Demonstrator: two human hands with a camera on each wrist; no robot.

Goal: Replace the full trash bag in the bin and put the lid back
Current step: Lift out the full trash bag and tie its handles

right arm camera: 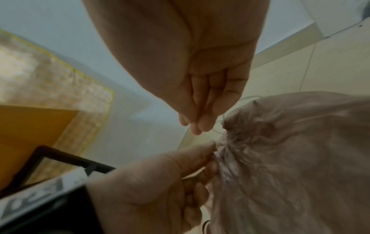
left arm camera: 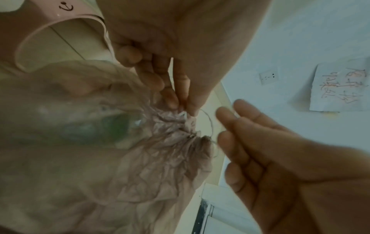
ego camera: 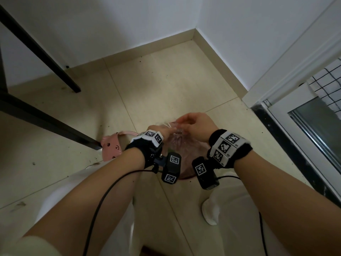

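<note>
A translucent pinkish trash bag (ego camera: pixel 177 145) sits full in the bin (ego camera: pixel 184 177), its mouth gathered into a crumpled bunch (left arm camera: pixel 180 126). My left hand (ego camera: pixel 160 132) pinches that bunch between thumb and fingertips (left arm camera: pixel 184 107), also seen from the right wrist (right arm camera: pixel 212 152). My right hand (ego camera: pixel 193 124) hovers just beyond it, thumb and fingertips (right arm camera: pixel 197 126) pressed together at the thin white drawstring loop (left arm camera: pixel 211 126). The pink lid (ego camera: pixel 110 146) with a drawn face lies on the floor left of the bin, and its rim (left arm camera: pixel 60 17) shows in the left wrist view.
Black table legs (ego camera: pixel 46 122) slant across the left. Wall corner and skirting (ego camera: pixel 193 36) lie ahead, a white door frame (ego camera: pixel 276 111) on the right. My foot in white (ego camera: pixel 210 209) stands beside the bin. Wrist cables (ego camera: pixel 103 200) hang below my arms.
</note>
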